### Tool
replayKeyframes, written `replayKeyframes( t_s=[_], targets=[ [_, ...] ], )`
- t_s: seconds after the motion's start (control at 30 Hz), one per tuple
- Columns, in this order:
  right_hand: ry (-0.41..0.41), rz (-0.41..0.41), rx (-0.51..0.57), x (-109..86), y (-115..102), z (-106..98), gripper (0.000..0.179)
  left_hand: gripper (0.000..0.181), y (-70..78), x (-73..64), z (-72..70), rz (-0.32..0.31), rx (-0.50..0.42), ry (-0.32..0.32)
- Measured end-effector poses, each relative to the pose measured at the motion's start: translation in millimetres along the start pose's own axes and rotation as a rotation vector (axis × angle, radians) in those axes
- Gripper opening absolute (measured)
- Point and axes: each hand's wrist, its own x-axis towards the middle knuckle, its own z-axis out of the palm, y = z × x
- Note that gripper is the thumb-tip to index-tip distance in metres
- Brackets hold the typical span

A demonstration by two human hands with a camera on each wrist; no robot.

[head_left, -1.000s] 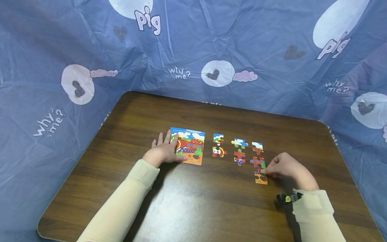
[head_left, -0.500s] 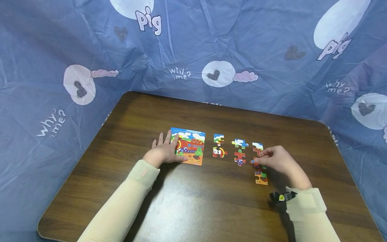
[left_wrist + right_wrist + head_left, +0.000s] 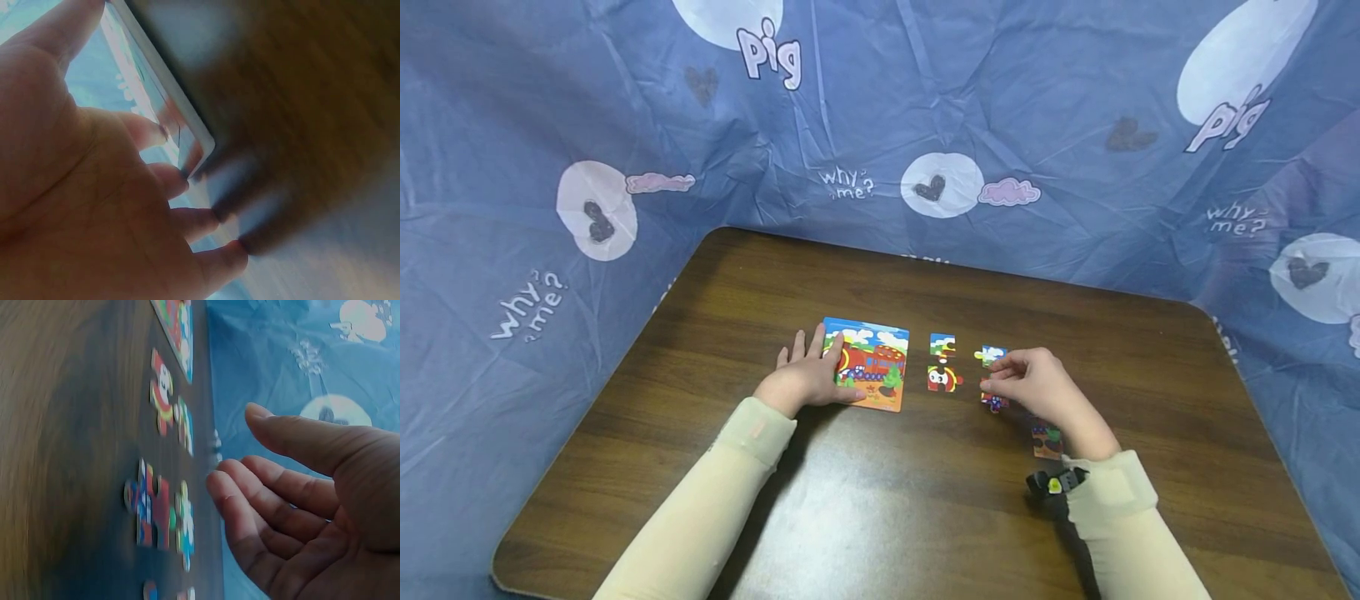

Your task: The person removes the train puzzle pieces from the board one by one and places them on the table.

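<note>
My left hand (image 3: 805,379) lies with fingers spread on the left side of a square puzzle board (image 3: 891,354) printed with a red train. The left wrist view shows its fingers at the edge of the board (image 3: 165,78). My right hand (image 3: 1037,387) hovers over the middle column of jigsaw pieces. Seen from the right wrist, its thumb stands apart from the bent fingers, with nothing between. Below it lie a red piece with wheels (image 3: 147,509) and a cloud piece (image 3: 185,519). Most of the right column is hidden behind my hand in the head view.
Left of my right hand lie a sky piece (image 3: 942,344) and a train-face piece (image 3: 940,378). An orange-bottomed piece (image 3: 1047,442) sits near my right wrist. The brown wooden table (image 3: 887,500) meets a blue printed cloth (image 3: 865,108) behind it.
My right hand has moved left and slightly up, from the lowest piece of the right column, past its middle piece, to above the middle column. The left hand has stayed on the board.
</note>
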Motion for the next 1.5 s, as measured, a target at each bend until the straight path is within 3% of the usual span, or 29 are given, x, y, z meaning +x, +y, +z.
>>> replayKeyframes(
  t_s=[0.33,0.53,1.0,1.27,1.5],
  targets=[
    [-0.003,-0.092,0.032,19.9,-24.9,32.8,0.038,0.117,-2.1,4.2,4.4,-0.003,-0.003,0.016],
    [-0.062,-0.108,0.062,29.8,-35.5,53.5,0.040,0.117,-2.2,3.2,2.7,-0.004,-0.006,0.008],
    [-0.098,-0.135,0.044,44.4,-62.3,103.2,0.034,0.116,-1.6,1.7,2.0,-0.001,0.011,0.015],
    [-0.129,-0.177,-0.059,55.2,-74.9,120.8,0.039,0.116,-1.7,0.9,-0.4,-0.003,0.016,-0.006],
    [-0.123,-0.176,-0.134,58.3,-81.0,126.7,0.044,0.114,-6.1,-8.5,-6.2,0.050,-0.021,0.021]
  ],
)
